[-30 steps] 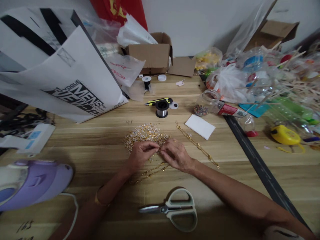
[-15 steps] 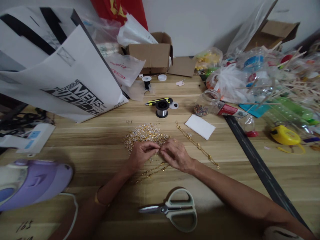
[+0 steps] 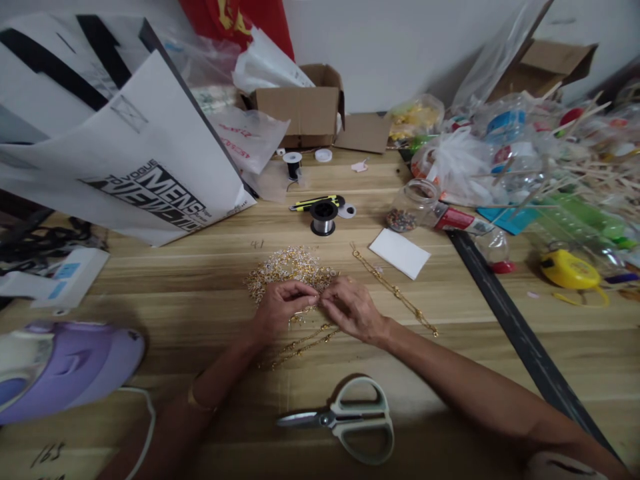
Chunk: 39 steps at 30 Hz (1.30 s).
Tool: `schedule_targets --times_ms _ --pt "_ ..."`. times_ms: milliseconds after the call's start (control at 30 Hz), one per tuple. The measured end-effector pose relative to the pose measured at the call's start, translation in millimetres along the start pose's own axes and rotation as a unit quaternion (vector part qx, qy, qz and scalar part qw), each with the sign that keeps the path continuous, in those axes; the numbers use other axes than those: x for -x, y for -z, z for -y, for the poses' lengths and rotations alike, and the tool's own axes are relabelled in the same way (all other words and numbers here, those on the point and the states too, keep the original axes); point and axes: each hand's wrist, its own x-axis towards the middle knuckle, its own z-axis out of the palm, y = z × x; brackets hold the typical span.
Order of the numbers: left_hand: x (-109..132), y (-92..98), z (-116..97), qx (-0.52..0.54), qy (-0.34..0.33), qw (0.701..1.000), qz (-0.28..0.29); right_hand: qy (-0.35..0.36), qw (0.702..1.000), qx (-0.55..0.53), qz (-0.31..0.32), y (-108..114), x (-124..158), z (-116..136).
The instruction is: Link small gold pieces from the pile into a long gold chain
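Note:
My left hand [image 3: 285,308] and my right hand [image 3: 354,310] meet fingertip to fingertip at the near edge of a pile of small gold and silver beads [image 3: 287,263]. Both hands are pinched closed. What lies between the fingertips is too small to make out. Below the hands a gold beaded chain [image 3: 303,348] lies on the table, its upper end passing under my right hand. Another gold chain [image 3: 395,290] stretches out on the right, beside a white card [image 3: 400,253]. Nearer to me rest scissors [image 3: 345,419] with pale handles, blades pointing left.
Behind the beads stand a wire spool [image 3: 323,219], a yellow-and-black cutter [image 3: 315,203] and a jar of beads [image 3: 407,207]. A purple iron [image 3: 75,367] and a large white bag [image 3: 150,153] occupy the left. On the right are a tape measure [image 3: 570,269] and heaped plastic bottles [image 3: 515,147].
The fingers of my left hand have shifted slightly, while both hands stay together over the same spot. My right hand and the objects around have hardly moved.

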Motion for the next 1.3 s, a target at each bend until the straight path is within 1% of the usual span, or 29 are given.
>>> schedule_targets --times_ms 233,533,833,1300 --pt "-0.3 -0.1 -2.6 0.003 -0.010 1.000 -0.008 0.000 1.000 0.007 0.000 0.3 0.4 0.2" --pt "-0.9 -0.1 -1.3 -0.004 -0.021 1.000 -0.002 0.007 1.000 0.000 -0.003 1.1 -0.5 0.9" --pt "0.9 -2.0 -1.3 -0.022 -0.048 0.998 -0.022 0.006 1.000 -0.006 0.002 0.5 0.7 -0.2" --pt "1.0 -2.5 -3.5 -0.035 -0.050 0.998 -0.019 -0.001 1.000 -0.017 0.005 0.1 1.7 -0.6"
